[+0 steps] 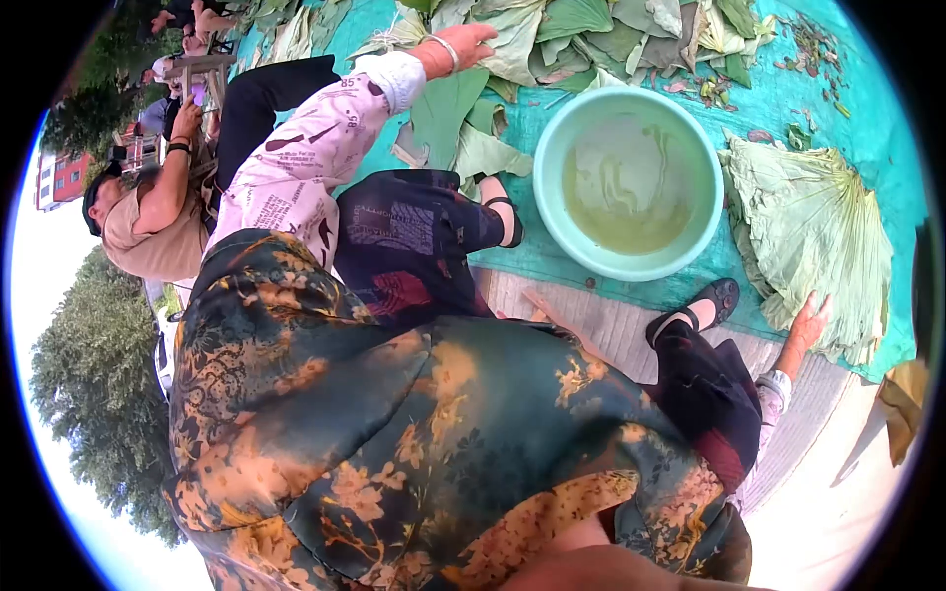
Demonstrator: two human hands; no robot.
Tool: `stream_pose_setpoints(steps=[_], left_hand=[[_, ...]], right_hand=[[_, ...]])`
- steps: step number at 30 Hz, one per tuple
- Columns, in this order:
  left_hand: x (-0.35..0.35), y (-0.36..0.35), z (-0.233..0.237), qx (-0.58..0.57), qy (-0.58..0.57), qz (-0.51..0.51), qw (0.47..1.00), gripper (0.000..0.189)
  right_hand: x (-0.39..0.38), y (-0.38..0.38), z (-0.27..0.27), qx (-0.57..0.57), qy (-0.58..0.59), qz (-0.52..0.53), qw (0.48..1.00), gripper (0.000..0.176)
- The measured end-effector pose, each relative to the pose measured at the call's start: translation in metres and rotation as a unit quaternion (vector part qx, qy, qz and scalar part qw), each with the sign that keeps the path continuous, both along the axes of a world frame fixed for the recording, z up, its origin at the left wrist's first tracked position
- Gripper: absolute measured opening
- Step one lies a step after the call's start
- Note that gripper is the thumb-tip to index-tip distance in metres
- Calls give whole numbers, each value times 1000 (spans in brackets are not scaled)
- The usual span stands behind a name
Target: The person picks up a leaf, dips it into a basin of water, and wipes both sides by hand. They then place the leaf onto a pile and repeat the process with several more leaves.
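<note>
I am reaching my left hand (465,43) into the heap of green lotus leaves (581,20) at the upper middle, grip wide and empty. My right hand (808,323) is lying flat, also open, on the big pale lotus leaf (818,217) at the right. Next, I think, the fingers must be closing on one leaf edge.

1. The one head-worn camera looks steeply down over the wearer's own patterned garment (414,424), which sits very close and fills the frame from centre to 6 o'clock.
2. It faces the basin (631,93) at 1 o'clock, with the left hand (463,44) at 12 and the right hand (808,320) at 3.
3. The view is rolled, so the trees (89,394) lie at 9 o'clock.
</note>
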State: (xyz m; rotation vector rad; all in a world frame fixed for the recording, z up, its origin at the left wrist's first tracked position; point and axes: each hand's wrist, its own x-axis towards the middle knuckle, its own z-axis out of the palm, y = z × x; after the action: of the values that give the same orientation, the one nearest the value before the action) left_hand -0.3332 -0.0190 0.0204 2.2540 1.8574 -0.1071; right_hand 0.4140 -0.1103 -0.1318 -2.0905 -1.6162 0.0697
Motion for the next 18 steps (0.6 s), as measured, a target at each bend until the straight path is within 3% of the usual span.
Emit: stream_pose_setpoints(steps=[2, 4, 6, 7, 9, 12, 15, 18], left_hand=[[-67, -62, 3, -6, 4, 101, 995, 33], [-121, -123, -32, 7, -75, 162, 984, 34], [-123, -182, -55, -40, -151, 281, 947, 36], [-117, -200, -76, -47, -141, 289, 946, 37], [-113, -244, -129, -52, -295, 378, 876, 37], [-113, -261, -172, -144, -193, 336, 911, 38], [-91, -263, -236, -78, -214, 404, 886, 37], [-78, -269, -271, -13, -226, 468, 854, 36]], right_hand=[[-30, -55, 15, -83, 28, -23, 996, 53], [-26, -103, -5, -102, 107, -16, 989, 50], [-24, -143, -11, -133, 174, -23, 975, 49], [-19, -161, -15, -151, 199, -38, 968, 49], [-18, -191, 2, -171, 234, -55, 955, 49], [-14, -208, 46, -172, 259, -60, 949, 48], [-13, -193, 107, -143, 259, -36, 955, 47], [-26, -156, 185, -94, 223, 26, 970, 46]])
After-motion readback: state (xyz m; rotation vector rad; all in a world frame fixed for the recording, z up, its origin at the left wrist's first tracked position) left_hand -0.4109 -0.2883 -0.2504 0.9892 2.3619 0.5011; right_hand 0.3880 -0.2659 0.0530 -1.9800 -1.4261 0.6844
